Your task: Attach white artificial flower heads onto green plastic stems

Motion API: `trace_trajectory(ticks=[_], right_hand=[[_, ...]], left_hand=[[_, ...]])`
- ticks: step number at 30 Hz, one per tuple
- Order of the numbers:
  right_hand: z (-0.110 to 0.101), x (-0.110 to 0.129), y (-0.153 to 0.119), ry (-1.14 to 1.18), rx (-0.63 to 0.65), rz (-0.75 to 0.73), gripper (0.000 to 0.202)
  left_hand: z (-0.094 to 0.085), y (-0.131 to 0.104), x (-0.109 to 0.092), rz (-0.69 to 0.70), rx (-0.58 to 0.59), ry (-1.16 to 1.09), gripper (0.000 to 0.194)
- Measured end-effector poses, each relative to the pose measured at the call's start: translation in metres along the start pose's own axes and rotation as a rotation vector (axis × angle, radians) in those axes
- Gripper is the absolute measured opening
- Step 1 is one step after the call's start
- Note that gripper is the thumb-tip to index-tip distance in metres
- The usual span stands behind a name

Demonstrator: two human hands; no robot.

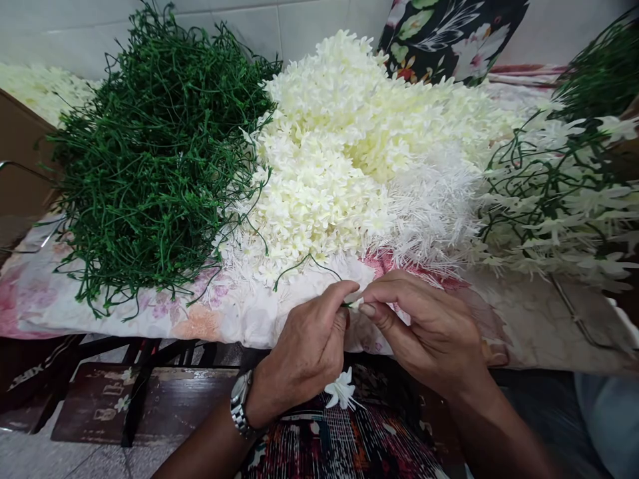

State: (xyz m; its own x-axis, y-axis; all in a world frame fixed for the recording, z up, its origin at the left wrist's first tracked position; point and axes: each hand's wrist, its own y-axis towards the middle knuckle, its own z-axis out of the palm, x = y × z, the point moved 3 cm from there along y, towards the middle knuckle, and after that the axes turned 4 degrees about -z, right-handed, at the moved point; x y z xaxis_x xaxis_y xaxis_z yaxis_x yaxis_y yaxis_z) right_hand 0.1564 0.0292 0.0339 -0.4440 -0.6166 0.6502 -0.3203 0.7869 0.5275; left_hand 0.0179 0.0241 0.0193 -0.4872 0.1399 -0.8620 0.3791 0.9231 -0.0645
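My left hand (312, 336), with a metal watch (240, 402) on its wrist, pinches a thin green plastic stem (327, 267) between thumb and forefinger. The stem's free part bends up and left over the cloth. Close by, the thumb and forefinger of my right hand (432, 332) are closed at the stem's other end. A small pale piece seems to be between those fingertips, mostly hidden. Below my left hand a white artificial flower (341, 389) shows against the patterned clothing; whether it hangs from the stem I cannot tell.
A flower-printed cloth (200, 322) covers the table. On it lie a heap of green stems (160, 153), a pile of cream blossoms (324, 166), white thread-like pieces (434, 206) and assembled flower sprays (559, 199). A brown wooden bench (190, 399) stands below.
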Motion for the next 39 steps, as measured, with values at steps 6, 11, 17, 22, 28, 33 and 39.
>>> trace_trajectory(ticks=[6,11,17,22,28,33,39], right_hand=[[0.001,-0.002,0.000,-0.014,0.020,0.010,0.010],[-0.001,0.000,0.001,-0.051,0.025,-0.020,0.011],[0.000,0.002,0.003,-0.114,0.067,-0.057,0.012],[-0.001,0.000,0.002,-0.181,0.110,-0.072,0.014],[0.000,-0.003,0.003,-0.176,0.151,-0.091,0.016],[0.005,-0.006,0.006,-0.116,0.090,-0.090,0.015],[0.010,-0.007,0.007,-0.113,0.063,-0.096,0.016]], left_hand=[[0.003,-0.001,0.010,-0.066,-0.096,-0.180,0.013],[0.002,0.001,0.017,-0.106,-0.157,-0.365,0.010],[0.001,0.004,0.017,-0.190,-0.190,-0.443,0.011],[0.000,0.005,0.014,-0.168,-0.198,-0.375,0.013],[0.001,0.008,0.014,-0.164,-0.187,-0.320,0.016],[0.003,0.009,0.014,-0.176,-0.225,-0.331,0.015],[0.004,0.009,0.015,-0.161,-0.268,-0.310,0.016]])
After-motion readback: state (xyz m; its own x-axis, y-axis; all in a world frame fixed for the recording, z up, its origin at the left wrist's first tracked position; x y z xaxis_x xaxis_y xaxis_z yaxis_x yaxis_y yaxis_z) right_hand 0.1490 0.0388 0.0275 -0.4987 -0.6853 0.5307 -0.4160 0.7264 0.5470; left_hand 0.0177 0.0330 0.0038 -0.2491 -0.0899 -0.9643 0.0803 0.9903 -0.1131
